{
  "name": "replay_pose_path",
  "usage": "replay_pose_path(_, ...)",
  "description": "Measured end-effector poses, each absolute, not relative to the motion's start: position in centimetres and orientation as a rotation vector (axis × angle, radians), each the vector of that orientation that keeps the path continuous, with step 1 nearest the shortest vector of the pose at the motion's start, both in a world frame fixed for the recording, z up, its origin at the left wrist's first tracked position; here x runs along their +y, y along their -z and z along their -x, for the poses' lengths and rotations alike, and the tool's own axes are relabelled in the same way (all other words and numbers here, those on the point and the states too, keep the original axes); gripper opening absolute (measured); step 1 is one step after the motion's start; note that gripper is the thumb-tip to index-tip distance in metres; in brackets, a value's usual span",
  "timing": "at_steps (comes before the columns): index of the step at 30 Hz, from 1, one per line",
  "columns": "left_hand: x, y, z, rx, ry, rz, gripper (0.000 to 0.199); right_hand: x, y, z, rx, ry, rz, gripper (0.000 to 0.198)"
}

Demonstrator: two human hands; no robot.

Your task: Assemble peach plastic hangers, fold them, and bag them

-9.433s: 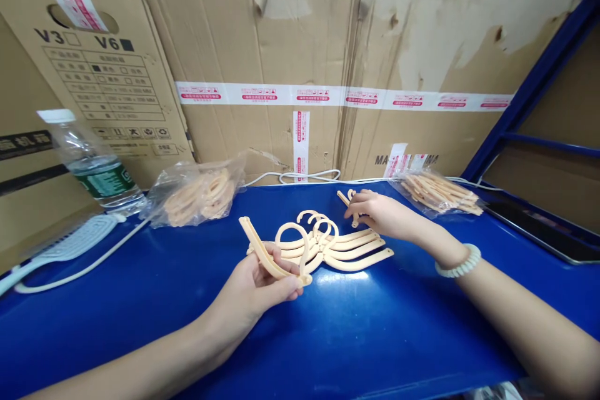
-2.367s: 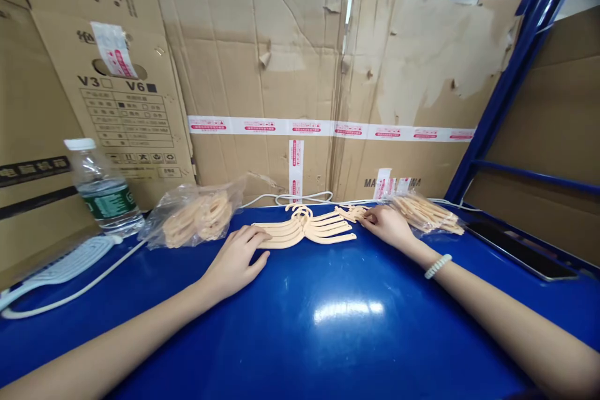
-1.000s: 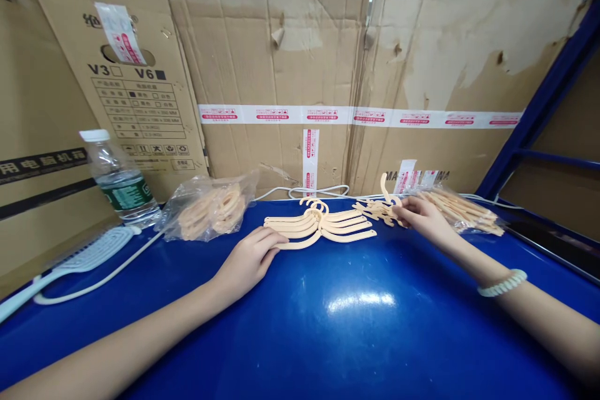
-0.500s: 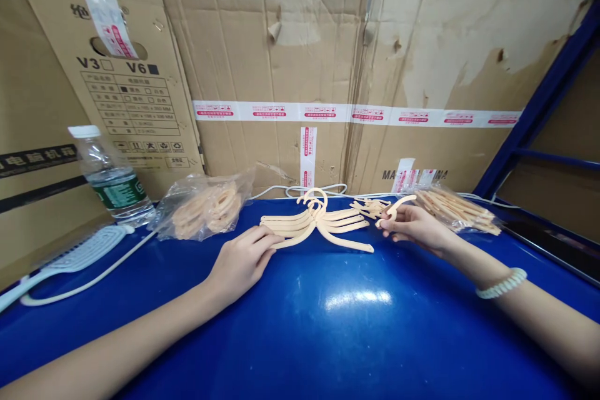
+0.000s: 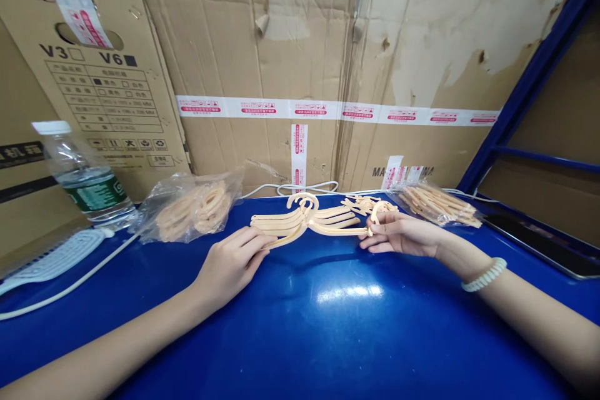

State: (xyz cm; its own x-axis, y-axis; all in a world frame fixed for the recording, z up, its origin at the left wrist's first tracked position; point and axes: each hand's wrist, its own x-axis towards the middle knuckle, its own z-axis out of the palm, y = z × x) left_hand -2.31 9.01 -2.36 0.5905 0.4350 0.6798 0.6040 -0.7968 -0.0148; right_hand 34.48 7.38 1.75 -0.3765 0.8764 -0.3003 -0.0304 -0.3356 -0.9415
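A row of several beige clothes hangers, their hooks bunched together at the middle, stands on the blue table. My left hand (image 5: 234,262) is closed on the left arm of the front hanger (image 5: 330,231), whose outer end is hidden by my fingers. My right hand (image 5: 407,234) pinches a small curved beige hook piece (image 5: 376,210) at the tip of that hanger's right arm. The piece and the tip seem to touch; my fingers partly cover the spot. Just behind my right hand lies a pile of small beige pieces (image 5: 359,205).
Left of the hangers are a clear bag of curved beige parts (image 5: 192,209), a water bottle (image 5: 91,178) and a light-blue hairbrush (image 5: 59,261). On the right are a bag of beige bars (image 5: 434,203) and a dark phone-like slab (image 5: 539,244). Cardboard (image 5: 262,150) walls the back.
My right hand has brought the hook piece left to the tip of the front hanger's right arm, which now sits higher. My left hand keeps its hold. The view has shifted slightly right.
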Motion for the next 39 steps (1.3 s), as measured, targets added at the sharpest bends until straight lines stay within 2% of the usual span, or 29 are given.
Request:
replay_pose_path(10,8.6,2.0,2.1,-0.861,0.988,2.563,0.021,7.2,-2.3,-34.1,-1.193,-1.730,1.292,0.013)
replay_pose_path(17,8.6,1.8,2.0,-0.837,0.983,2.554,0.021,7.3,-1.6,-33.9,-1.273,-1.650,1.268,0.025)
replay_pose_path(32,8.9,2.3,2.3,-0.845,0.995,2.580,0.022,7.3,-0.8,-32.5,-1.283,-1.190,1.269,0.028)
replay_pose_path(39,8.7,2.2,2.3,-0.825,1.013,2.633,0.024,7.5,-0.2,-32.4,-1.304,-1.105,1.231,0.040)
